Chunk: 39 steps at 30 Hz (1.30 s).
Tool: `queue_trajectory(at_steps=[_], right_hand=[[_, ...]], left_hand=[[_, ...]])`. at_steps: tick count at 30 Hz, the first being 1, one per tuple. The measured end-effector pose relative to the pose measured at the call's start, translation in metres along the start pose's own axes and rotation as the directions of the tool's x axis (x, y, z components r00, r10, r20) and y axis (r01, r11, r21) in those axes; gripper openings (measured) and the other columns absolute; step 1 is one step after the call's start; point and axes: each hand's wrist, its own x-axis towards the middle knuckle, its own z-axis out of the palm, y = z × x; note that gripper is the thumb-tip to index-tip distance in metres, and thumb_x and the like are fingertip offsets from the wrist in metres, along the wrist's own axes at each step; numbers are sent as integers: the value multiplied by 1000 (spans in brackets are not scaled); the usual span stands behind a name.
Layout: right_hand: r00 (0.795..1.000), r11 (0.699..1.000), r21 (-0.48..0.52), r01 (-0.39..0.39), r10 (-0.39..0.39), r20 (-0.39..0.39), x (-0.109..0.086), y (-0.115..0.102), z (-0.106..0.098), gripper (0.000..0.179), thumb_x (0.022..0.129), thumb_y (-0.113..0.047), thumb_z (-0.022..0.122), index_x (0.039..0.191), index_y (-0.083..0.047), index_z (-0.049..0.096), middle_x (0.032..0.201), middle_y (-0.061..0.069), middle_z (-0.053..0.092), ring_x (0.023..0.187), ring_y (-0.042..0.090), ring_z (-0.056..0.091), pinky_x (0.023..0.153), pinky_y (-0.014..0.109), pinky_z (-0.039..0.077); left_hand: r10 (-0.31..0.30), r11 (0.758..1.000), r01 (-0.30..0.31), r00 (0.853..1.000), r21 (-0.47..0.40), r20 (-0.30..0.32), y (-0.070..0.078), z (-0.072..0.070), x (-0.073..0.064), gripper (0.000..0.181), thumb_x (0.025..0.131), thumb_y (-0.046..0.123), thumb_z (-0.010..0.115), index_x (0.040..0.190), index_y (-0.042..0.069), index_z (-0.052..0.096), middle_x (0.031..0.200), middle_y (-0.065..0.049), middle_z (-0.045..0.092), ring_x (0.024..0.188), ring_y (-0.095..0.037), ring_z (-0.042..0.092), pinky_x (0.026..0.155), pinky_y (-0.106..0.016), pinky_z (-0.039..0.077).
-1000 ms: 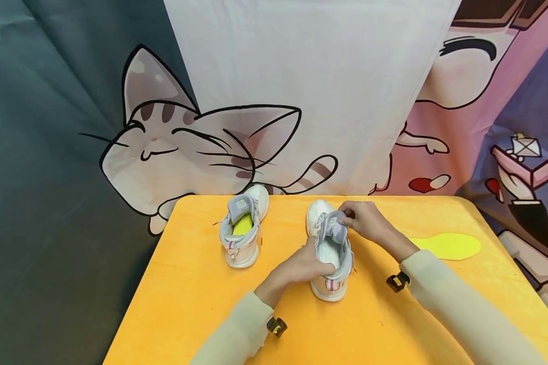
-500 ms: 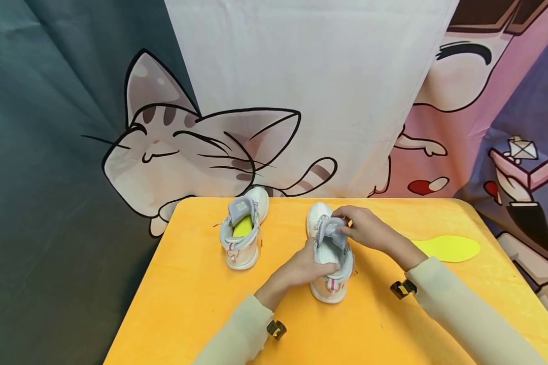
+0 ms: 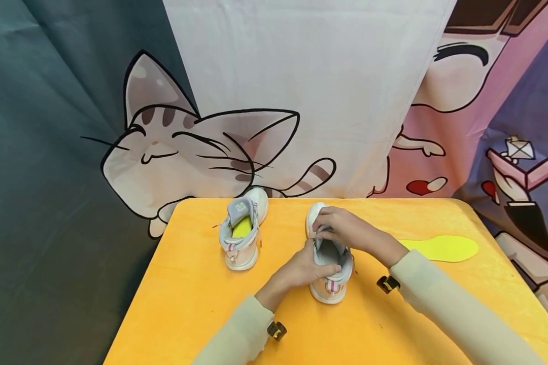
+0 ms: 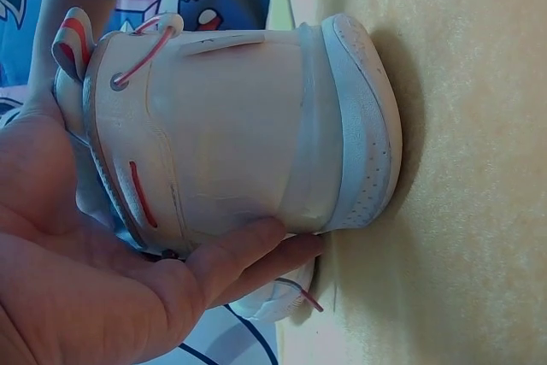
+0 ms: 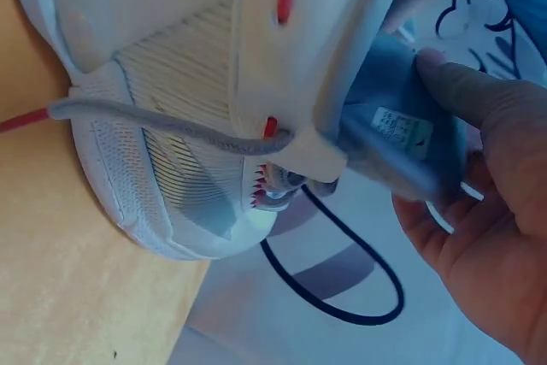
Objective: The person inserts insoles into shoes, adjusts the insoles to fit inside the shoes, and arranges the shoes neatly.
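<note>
A white and pale peach sneaker [image 3: 330,293] stands on the table, toe pointing away. My left hand [image 3: 301,267] grips its left side, thumb hooked over the collar near the heel. In the left wrist view, fingers [image 4: 244,254] of that hand lie against the sneaker's side. My right hand [image 3: 349,230] pinches the grey tongue [image 5: 440,138] between thumb and fingers, as the right wrist view shows. From the head view the right hand hides most of the tongue and laces. Grey lining shows inside the sneaker; how deep it goes is dark.
The matching sneaker [image 3: 241,253] stands to the left with a yellow-green insole [image 3: 242,228] inside. A loose yellow insole [image 3: 452,248] lies flat at right, partly behind the right forearm. Beyond the yellow table's [image 3: 187,304] far edge hangs a printed cloth [image 3: 319,76].
My right hand has shifted left across the tongue, from its right edge to over its top, and now covers it. The left hand and the sneaker stay put.
</note>
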Motion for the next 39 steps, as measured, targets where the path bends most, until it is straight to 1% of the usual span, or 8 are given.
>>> queue_trajectory(at_steps=[4, 9, 16, 20, 25, 28, 36, 39], right_hand=[[999, 999, 18, -46, 45, 23, 12, 12, 3, 2, 94, -13, 76, 96, -13, 75, 95, -4, 65, 85, 8, 60, 74, 27, 56], [997, 997, -34, -66, 68, 35, 24, 27, 5, 3, 94, -10, 76, 92, -12, 74, 91, -1, 67, 83, 11, 61, 72, 28, 57], [991, 993, -15, -119, 120, 64, 32, 49, 9, 7, 91, -12, 79, 85, -12, 74, 84, -2, 70, 76, 11, 61, 71, 30, 57], [979, 983, 57, -174, 167, 114, 30, 62, 14, 10, 93, -16, 76, 83, -15, 74, 80, -5, 70, 71, 8, 59, 69, 28, 54], [962, 957, 162, -240, 212, 171, 25, 74, 21, 12, 96, -15, 73, 84, -15, 75, 81, -6, 71, 71, 7, 59, 69, 26, 53], [960, 955, 161, -247, 219, 172, 24, 78, 25, 13, 96, -16, 74, 83, -16, 75, 81, -6, 71, 71, 7, 59, 69, 26, 53], [966, 961, 136, -242, 225, 126, 22, 84, 33, 12, 95, -17, 75, 82, -16, 76, 80, -6, 72, 73, 7, 58, 71, 28, 52], [965, 957, 147, -251, 235, 120, 18, 84, 33, 13, 95, -16, 74, 82, -16, 76, 79, -7, 71, 72, 7, 57, 71, 27, 51]], left_hand=[[-50, 998, 51, 999, 33, -19, 0, 1, -1, 105, 93, 39, 76, 165, 15, 4, 166, -13, 31, 147, -29, 42, 119, -46, 38], [-124, 989, 126, 992, 77, -38, 3, 1, -1, 111, 90, 41, 79, 165, 9, 4, 163, -17, 36, 143, -27, 46, 116, -39, 41], [-113, 992, 113, 994, 62, 6, 3, -2, 0, 108, 88, 34, 82, 163, 5, 10, 159, -22, 39, 139, -28, 49, 116, -38, 40], [-123, 989, 121, 992, 85, 24, 3, -5, -1, 105, 88, 35, 81, 162, 3, 13, 156, -22, 41, 137, -28, 49, 116, -39, 40], [-56, 996, 51, 996, 68, 71, 2, -7, -1, 97, 90, 27, 80, 159, 0, 17, 153, -22, 40, 135, -30, 50, 112, -33, 41], [-34, 998, 29, 996, 60, 82, 1, -7, 0, 93, 91, 25, 79, 157, -1, 19, 150, -22, 42, 132, -30, 52, 109, -28, 42], [-95, 992, 91, 994, 87, 49, 0, -7, -2, 94, 90, 30, 79, 157, -1, 20, 147, -22, 46, 128, -25, 54, 109, -32, 43], [-91, 992, 87, 995, 88, 45, 0, -5, -3, 93, 90, 30, 79, 157, 0, 22, 147, -21, 47, 127, -25, 54, 108, -32, 44]])
